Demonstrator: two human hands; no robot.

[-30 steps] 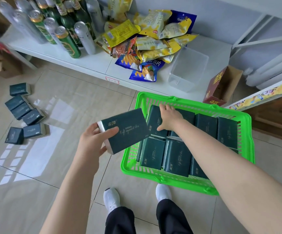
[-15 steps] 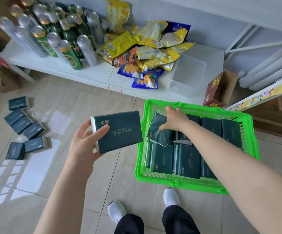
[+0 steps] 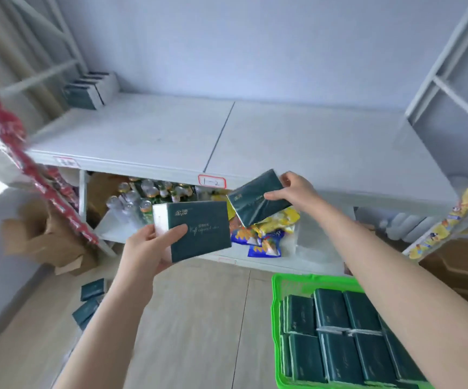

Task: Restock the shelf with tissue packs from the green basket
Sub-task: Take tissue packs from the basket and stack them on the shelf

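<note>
The left hand grips a pack in front of the shelf; the right hand pinches a second pack, tilted, just beside it. On the floor at lower right, the basket holds more packs.

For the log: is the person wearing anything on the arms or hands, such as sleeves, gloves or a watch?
Nothing shows. No sleeve is in view on either arm. The left hand and right hand have no gloves, and no watch, bracelet or ring is visible.
</note>
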